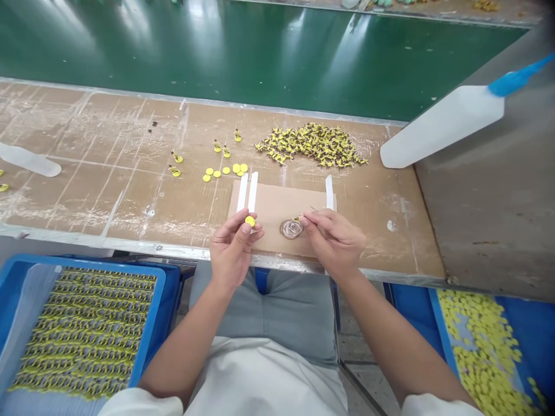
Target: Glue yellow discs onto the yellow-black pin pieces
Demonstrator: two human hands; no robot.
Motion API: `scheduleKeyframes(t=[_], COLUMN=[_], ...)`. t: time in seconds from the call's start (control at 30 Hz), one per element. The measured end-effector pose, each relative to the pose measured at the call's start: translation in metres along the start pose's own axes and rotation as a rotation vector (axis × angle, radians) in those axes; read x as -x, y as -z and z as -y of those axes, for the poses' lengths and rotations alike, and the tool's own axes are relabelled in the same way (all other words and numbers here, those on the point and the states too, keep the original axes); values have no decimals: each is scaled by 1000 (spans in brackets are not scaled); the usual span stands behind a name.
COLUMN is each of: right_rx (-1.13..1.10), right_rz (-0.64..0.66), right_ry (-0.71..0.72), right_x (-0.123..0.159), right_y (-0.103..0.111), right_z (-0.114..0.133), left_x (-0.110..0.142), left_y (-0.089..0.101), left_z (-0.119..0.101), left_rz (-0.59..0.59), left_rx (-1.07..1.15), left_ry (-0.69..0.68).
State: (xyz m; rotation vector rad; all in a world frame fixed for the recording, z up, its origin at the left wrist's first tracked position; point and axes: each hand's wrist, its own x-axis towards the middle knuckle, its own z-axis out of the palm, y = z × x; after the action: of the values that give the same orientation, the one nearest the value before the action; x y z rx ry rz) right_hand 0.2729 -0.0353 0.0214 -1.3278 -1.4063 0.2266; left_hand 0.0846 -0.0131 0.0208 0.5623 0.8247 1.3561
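Through the head camera I see the left hand (232, 248) closed in a pinch on a flat yellow disc (250, 221), while the right hand (333, 242) pinches a tiny yellow wiry part (297, 219) just above a round clear dish (291, 229). The disc looks light and stiff, best held by its rim; the part looks delicate, so I'd grip it gently.
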Motion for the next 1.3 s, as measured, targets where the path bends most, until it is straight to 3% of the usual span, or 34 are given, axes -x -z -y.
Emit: scheduleKeyframes(t=[0.47,0.67,1.0,1.3], right_rx=[-26,-20,15,-61], right_rz=[28,-68,16,67], right_ry=[43,-72,217,254], right_x=[0,1,-7,-10], right_y=[-3,1,4,3], right_z=[2,1,-4,-4], left_x=[0,0,0,1], left_y=[0,-1,1,2], left_z=[1,0,1,0], left_rz=[36,20,43,56], left_rx=[2,-9,8,1], left_ry=[-23,-14,-16,-19])
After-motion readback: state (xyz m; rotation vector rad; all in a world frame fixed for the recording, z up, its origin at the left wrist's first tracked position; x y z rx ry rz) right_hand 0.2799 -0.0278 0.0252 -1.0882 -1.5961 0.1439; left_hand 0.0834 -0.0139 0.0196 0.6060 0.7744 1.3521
